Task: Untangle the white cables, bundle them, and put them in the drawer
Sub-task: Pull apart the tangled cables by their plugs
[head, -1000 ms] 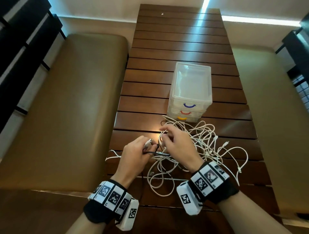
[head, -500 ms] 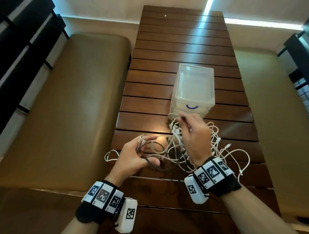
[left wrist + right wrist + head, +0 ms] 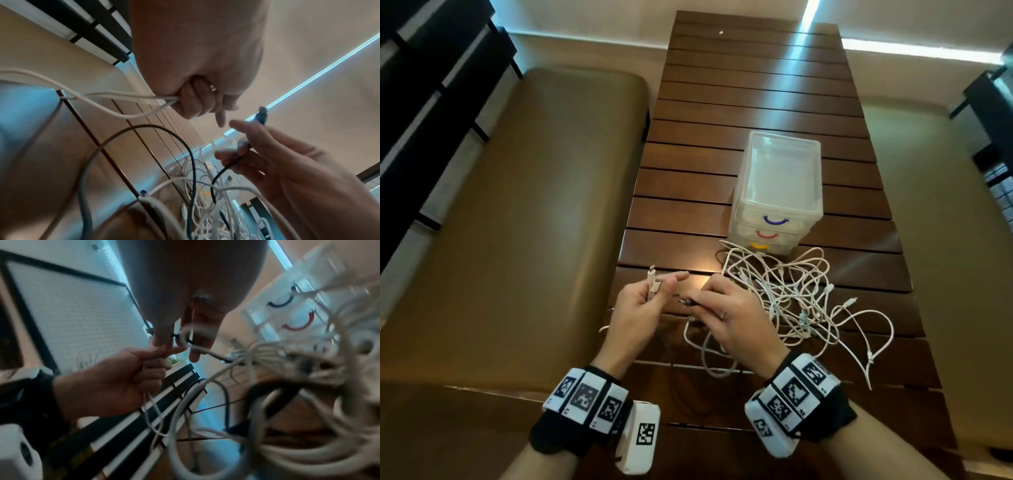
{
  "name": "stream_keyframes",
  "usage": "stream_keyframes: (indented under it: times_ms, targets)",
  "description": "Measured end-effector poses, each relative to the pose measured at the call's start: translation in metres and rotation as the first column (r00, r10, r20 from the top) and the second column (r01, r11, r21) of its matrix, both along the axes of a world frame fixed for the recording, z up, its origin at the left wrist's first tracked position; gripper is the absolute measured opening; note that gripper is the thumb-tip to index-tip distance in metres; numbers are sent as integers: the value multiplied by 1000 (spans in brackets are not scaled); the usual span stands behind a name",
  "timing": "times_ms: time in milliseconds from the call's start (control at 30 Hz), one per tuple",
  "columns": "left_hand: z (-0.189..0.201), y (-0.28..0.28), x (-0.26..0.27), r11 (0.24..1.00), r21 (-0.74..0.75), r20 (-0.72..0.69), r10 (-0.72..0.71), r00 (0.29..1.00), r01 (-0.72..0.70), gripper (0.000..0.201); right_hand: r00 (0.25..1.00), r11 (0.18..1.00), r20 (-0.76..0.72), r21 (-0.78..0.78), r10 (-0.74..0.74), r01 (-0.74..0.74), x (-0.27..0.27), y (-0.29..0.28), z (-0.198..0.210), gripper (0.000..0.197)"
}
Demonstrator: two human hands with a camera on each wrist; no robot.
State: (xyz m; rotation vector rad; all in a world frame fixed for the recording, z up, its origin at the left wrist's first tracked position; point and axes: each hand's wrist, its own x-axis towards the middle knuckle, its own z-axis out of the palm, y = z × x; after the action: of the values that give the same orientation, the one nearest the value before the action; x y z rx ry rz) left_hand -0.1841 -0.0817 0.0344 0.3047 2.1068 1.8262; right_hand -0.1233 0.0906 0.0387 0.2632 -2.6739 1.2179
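A tangle of white cables (image 3: 803, 301) lies on the wooden table (image 3: 722, 102), in front of a clear drawer unit (image 3: 779, 185) with purple, red and yellow handles; all its drawers are closed. My left hand (image 3: 659, 291) grips the plug ends of white cables (image 3: 653, 282) and holds them upright; in the left wrist view its fingers (image 3: 189, 100) curl round two white strands. Just to its right, my right hand (image 3: 698, 303) pinches the end of a black cable (image 3: 261, 116) that runs down into the tangle. The two hands nearly touch.
Padded brown benches (image 3: 517, 222) flank the table on both sides. Loose white loops (image 3: 873, 346) trail toward the table's right edge, and one loop (image 3: 709, 363) lies under my right wrist. The far half of the table holds nothing but a small white speck.
My right hand came back down from near the drawer unit to beside my left hand and now pinches the black cable's end. The left hand turned the white plug ends upright.
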Motion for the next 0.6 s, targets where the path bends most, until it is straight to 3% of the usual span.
stream_keyframes:
  times_ms: [133,233,333,500,533,600]
  targets:
    - [-1,8,15,996,78,120,30,992,-40,52,981,945,147,-280,-130,167,-4,-18,2,31]
    - [-5,16,19,993,106,70,47,996,-55,63,951,920,300,-347,-75,182,-6,-25,2,41]
    - [-13,20,16,984,168,98,44,994,-60,77,945,873,305,-422,-115,243,-1,-27,0,43]
    - [-14,25,15,996,83,139,10,990,-22,96,923,721,343,-595,-173,356,3,-33,-3,7]
    - [-14,26,16,996,83,149,2,989,-14,96,925,712,341,-609,-164,351,3,-35,-2,9]
    - [-10,28,16,997,77,169,-5,986,-8,71,931,739,344,-593,-126,319,3,-34,-4,17]
